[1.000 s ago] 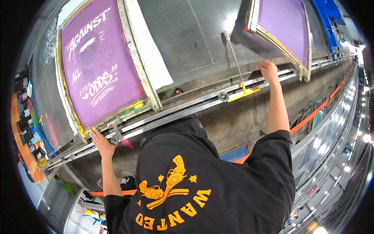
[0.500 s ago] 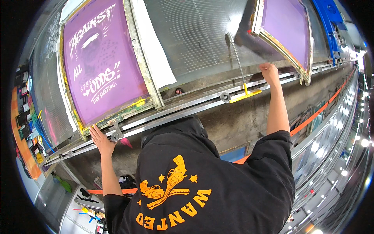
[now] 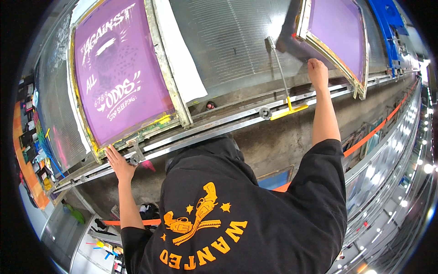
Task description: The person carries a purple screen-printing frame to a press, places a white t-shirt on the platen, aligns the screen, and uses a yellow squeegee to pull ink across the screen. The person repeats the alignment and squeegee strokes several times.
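My left hand [image 3: 120, 164] lies with its fingers stretched out at the near corner of a screen-printing frame [image 3: 183, 109]. Purple mesh [image 3: 132, 75] with pale lettering fills this frame. My right hand [image 3: 318, 74] is closed above the grey table, just beside a second purple-mesh screen [image 3: 335, 32] that sits at an angle on the right. Whatever is inside its fingers, if anything, is hidden. Left of that hand, a metal rod [image 3: 279, 68] with a yellow crossbar [image 3: 289, 112] reaches over the table's near edge.
A metal rail [image 3: 205, 130] with a round knob [image 3: 265, 113] follows the table's near edge. White material [image 3: 185, 59] borders the left screen. A small black and pink object [image 3: 210, 105] rests by the rail. An orange strip [image 3: 365, 141] runs below on the right; blue machinery [image 3: 385, 32] stands far right.
My right hand has moved away from me, farther over the table, and its fingers have curled in more. The left hand stays at the frame's corner.
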`<control>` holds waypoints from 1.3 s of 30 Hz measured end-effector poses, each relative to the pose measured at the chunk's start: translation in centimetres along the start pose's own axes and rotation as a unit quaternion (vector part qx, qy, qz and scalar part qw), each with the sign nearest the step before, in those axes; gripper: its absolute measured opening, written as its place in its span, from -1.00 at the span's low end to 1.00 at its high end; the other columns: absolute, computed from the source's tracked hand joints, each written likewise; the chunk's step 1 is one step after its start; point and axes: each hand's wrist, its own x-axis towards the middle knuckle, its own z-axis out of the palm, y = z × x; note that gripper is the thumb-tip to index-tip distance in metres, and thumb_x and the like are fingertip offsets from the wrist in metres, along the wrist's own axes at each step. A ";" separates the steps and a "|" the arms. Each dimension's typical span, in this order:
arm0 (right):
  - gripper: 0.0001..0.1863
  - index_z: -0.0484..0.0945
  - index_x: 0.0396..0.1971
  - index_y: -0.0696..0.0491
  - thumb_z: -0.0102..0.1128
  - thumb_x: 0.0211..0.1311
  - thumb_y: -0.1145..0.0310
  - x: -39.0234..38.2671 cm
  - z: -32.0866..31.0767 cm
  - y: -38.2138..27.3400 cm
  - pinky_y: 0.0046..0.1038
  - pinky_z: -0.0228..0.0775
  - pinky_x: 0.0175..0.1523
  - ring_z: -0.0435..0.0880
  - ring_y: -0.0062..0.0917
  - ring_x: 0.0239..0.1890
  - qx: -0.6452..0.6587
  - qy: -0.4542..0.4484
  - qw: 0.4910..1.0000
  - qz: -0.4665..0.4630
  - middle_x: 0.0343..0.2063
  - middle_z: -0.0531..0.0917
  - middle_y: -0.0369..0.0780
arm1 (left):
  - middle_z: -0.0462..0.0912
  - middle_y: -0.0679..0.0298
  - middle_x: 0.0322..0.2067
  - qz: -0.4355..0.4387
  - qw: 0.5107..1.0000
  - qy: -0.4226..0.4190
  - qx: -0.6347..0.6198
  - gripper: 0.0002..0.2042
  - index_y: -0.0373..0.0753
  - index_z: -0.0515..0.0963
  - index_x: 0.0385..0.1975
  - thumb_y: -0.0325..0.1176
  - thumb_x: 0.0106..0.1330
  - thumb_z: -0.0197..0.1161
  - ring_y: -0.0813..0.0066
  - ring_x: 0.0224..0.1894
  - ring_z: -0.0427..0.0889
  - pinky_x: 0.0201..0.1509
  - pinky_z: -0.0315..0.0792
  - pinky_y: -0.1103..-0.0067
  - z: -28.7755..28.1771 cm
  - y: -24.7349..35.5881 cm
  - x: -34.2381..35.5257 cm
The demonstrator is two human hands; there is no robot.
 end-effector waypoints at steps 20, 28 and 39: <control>-0.80 0.69 -0.18 0.03 0.13 0.41 0.28 0.6 0.5 0.1 -0.09 0.56 0.02 0.72 -0.09 -0.09 -0.062 -0.023 0.998 -0.008 -0.18 0.73 -0.10 | -0.20 -0.16 0.59 0.000 1.000 -0.007 -0.002 0.38 -0.31 -0.25 0.60 -0.18 -0.13 0.74 -0.18 0.63 -0.20 0.58 0.03 -0.03 -0.1 0.1 0.0; -0.86 0.53 -0.26 0.14 0.03 0.41 0.40 2.1 0.3 -1.3 -0.09 0.59 -0.01 0.73 -0.05 -0.11 -0.227 -0.123 0.966 -0.030 -0.26 0.70 0.02 | -0.19 -0.18 0.59 0.012 1.000 0.004 -0.001 0.39 -0.32 -0.24 0.60 -0.16 -0.15 0.74 -0.20 0.63 -0.20 0.58 0.04 -0.02 0.1 -0.3 0.1; -0.79 0.72 -0.19 0.11 0.20 0.33 0.33 2.7 -0.1 1.0 -0.16 0.56 0.03 0.75 -0.08 -0.10 -0.026 -0.112 0.993 0.032 -0.22 0.76 0.01 | -0.20 -0.13 0.59 0.001 1.000 0.011 -0.009 0.39 -0.28 -0.25 0.60 -0.25 -0.16 0.73 -0.18 0.63 -0.18 0.58 0.06 -0.01 0.0 0.1 0.0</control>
